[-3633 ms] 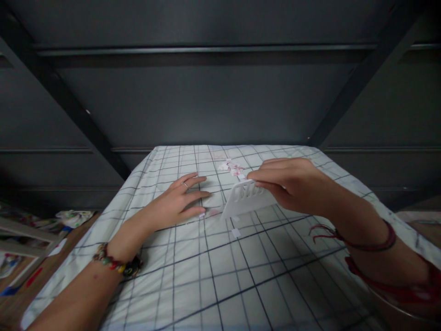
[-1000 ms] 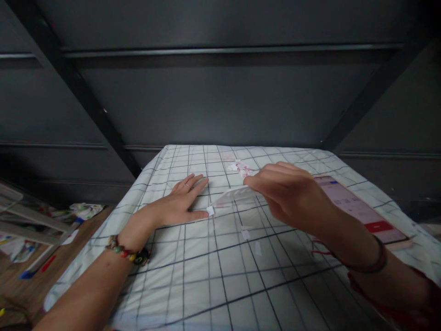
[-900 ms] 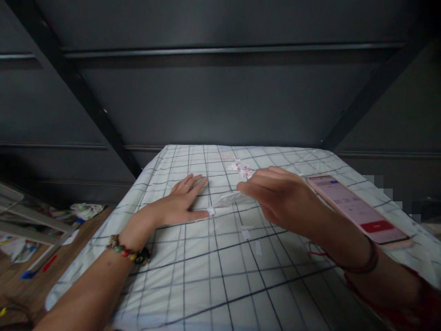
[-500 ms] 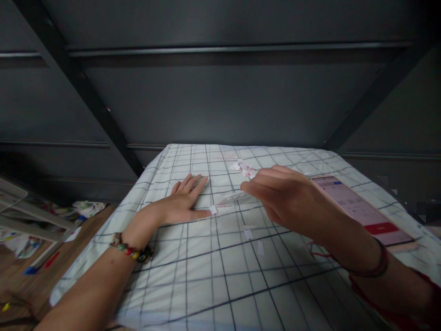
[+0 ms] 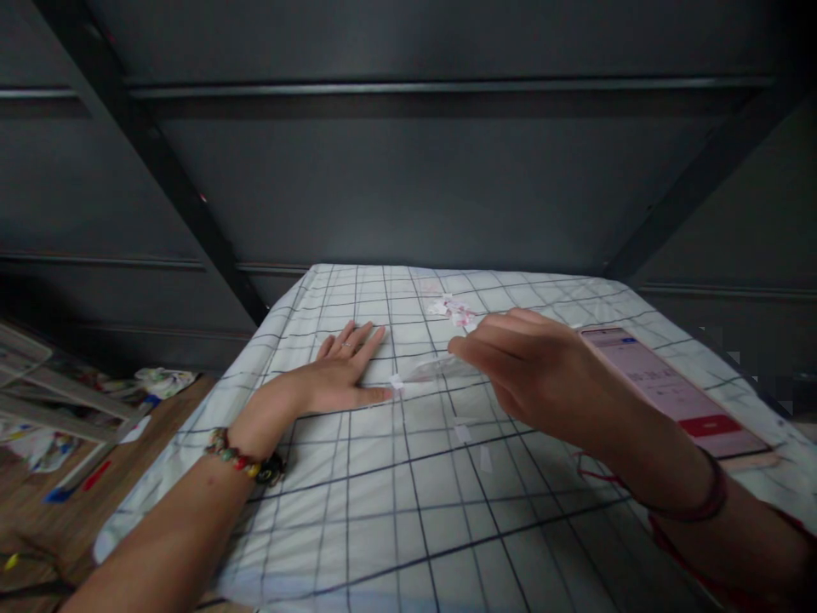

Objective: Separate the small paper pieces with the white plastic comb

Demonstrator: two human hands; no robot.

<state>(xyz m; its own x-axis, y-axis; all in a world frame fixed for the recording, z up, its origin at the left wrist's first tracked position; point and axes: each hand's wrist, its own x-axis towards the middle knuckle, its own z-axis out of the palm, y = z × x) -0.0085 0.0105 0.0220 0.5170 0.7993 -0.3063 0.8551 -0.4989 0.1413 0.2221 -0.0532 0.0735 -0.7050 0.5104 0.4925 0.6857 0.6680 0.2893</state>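
My left hand (image 5: 345, 379) lies flat on the checked cloth (image 5: 357, 511), fingers spread. Its thumb tip is beside a small white paper piece (image 5: 397, 382). My right hand (image 5: 523, 358) is closed in a pinch on a clear plastic piece (image 5: 434, 368), which slants down to the left toward that paper; its exact kind is hard to make out. Beyond the right hand is a small heap of pink-and-white paper scraps (image 5: 452, 310). Two white paper slips, one (image 5: 463, 433) behind the other (image 5: 486, 460), lie nearer to me.
To the right a phone (image 5: 670, 387) with a lit screen lies under and beside my right forearm. A dark panelled wall (image 5: 396, 179) rises behind the cloth. On the floor at left are a pale rack (image 5: 57, 409) and a red object (image 5: 96, 476).
The clear plastic piece has shifted slightly in my right hand, and the small paper by my left thumb sits a little higher. Both hands stay nearly in place.
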